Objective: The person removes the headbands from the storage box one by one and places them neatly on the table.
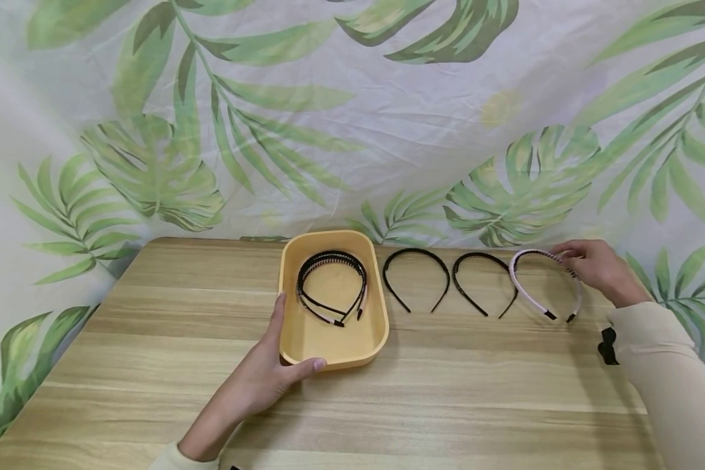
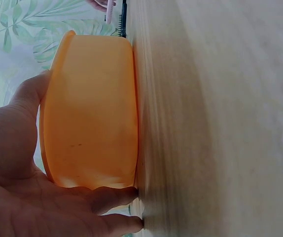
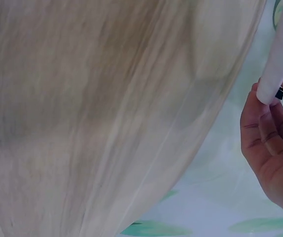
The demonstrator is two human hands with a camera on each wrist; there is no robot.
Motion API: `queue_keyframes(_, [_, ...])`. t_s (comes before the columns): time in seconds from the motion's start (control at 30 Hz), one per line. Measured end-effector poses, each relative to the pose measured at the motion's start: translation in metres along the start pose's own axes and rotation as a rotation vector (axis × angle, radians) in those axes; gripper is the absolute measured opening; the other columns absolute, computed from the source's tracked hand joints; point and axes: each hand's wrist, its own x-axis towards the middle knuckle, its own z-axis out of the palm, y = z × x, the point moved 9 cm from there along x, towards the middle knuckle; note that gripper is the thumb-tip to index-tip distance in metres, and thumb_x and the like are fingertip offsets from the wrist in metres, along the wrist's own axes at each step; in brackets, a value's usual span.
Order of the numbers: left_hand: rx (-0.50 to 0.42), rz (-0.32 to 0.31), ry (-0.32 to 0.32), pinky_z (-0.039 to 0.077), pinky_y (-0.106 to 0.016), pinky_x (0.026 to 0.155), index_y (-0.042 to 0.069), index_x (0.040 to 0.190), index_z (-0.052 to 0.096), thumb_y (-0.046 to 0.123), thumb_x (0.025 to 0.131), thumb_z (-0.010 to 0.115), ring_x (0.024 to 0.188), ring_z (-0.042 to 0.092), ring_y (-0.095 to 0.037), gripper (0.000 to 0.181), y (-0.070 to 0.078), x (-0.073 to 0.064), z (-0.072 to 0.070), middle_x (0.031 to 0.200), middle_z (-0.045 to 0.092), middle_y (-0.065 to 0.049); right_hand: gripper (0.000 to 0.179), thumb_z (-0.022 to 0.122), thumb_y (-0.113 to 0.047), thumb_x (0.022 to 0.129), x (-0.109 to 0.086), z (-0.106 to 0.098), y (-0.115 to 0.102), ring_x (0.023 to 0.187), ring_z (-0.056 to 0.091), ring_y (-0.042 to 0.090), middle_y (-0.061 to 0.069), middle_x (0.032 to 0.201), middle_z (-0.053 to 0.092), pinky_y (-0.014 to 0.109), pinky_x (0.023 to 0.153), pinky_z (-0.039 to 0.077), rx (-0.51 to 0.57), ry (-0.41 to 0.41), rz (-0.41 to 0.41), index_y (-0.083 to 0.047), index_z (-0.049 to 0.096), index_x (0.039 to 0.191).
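Note:
My left hand (image 1: 264, 375) holds the near-left corner of a yellow plastic box (image 1: 336, 359), thumb at the front rim and fingers along the left side. Inside the box lie several black and pale pink headbands (image 1: 323, 307), overlapping. My right hand (image 1: 600, 264) pinches a pale pink headband (image 1: 531, 299) with black tips near its curved top right. In the right wrist view the pink headband (image 3: 279, 59) shows black teeth on its inner side. Two black headbands, one plain (image 1: 384, 277) and one toothed (image 1: 474, 302), lie between the box and the pink one.
The wooden table (image 1: 446, 405) reaches back to a leaf-printed cloth (image 1: 399, 130). Near my right sleeve (image 1: 658, 346) a small black object (image 1: 608, 346) shows; I cannot tell what it is.

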Motion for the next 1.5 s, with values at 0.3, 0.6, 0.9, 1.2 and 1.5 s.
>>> queue_keyframes(0.3, [0.003, -0.007, -0.005, 0.026, -0.062, 0.125, 0.025, 0.168, -0.015, 0.043, 0.087, 0.085, 0.153, 0.034, -0.044, 0.130, 0.001, -0.001, -0.001, 0.173, 0.016, -0.024, 0.037, 0.051, -0.005, 0.104, -0.002, -0.003, 0.014, 0.086, 0.063, 0.020, 0.040, 0.129, 0.061, 0.030, 0.062, 0.046, -0.037, 0.012, 0.016, 0.007, 0.061, 0.137])
queue_keyframes(0.6, [0.001, 0.008, -0.002, 0.026, -0.062, 0.125, 0.024, 0.169, -0.013, 0.041, 0.088, 0.086, 0.152, 0.035, -0.044, 0.129, 0.002, 0.000, -0.001, 0.173, 0.016, -0.024, 0.038, 0.050, -0.002, 0.101, -0.002, -0.004, 0.023, 0.082, 0.061, 0.015, 0.040, 0.126, 0.062, 0.029, 0.063, 0.047, -0.026, 0.026, 0.024, 0.010, 0.061, 0.136])
queue_keyframes(0.9, [0.003, 0.001, -0.007, 0.026, -0.061, 0.125, 0.023, 0.169, -0.014, 0.042, 0.088, 0.085, 0.153, 0.033, -0.043, 0.129, 0.002, 0.000, 0.000, 0.174, 0.013, -0.023, 0.035, 0.054, 0.003, 0.097, -0.001, -0.008, 0.024, 0.080, 0.060, 0.014, 0.041, 0.119, 0.065, 0.027, 0.061, 0.046, -0.053, 0.057, 0.003, 0.013, 0.064, 0.129])
queue_keyframes(1.2, [-0.006, 0.008, -0.006, 0.027, -0.062, 0.125, 0.025, 0.169, -0.013, 0.039, 0.088, 0.086, 0.153, 0.035, -0.044, 0.128, 0.003, 0.000, 0.000, 0.174, 0.015, -0.023, 0.037, 0.051, 0.001, 0.098, -0.002, -0.006, 0.033, 0.084, 0.059, 0.022, 0.039, 0.121, 0.064, 0.028, 0.062, 0.044, -0.082, 0.043, 0.022, 0.011, 0.064, 0.131])
queue_keyframes(1.5, [0.018, -0.025, -0.007, 0.025, -0.061, 0.125, 0.024, 0.168, -0.015, 0.043, 0.088, 0.085, 0.154, 0.032, -0.045, 0.130, 0.001, -0.001, 0.000, 0.174, 0.014, -0.024, 0.037, 0.047, 0.000, 0.099, 0.001, -0.005, 0.036, 0.084, 0.056, 0.024, 0.040, 0.122, 0.063, 0.029, 0.062, 0.042, -0.084, 0.046, 0.017, 0.011, 0.064, 0.131])
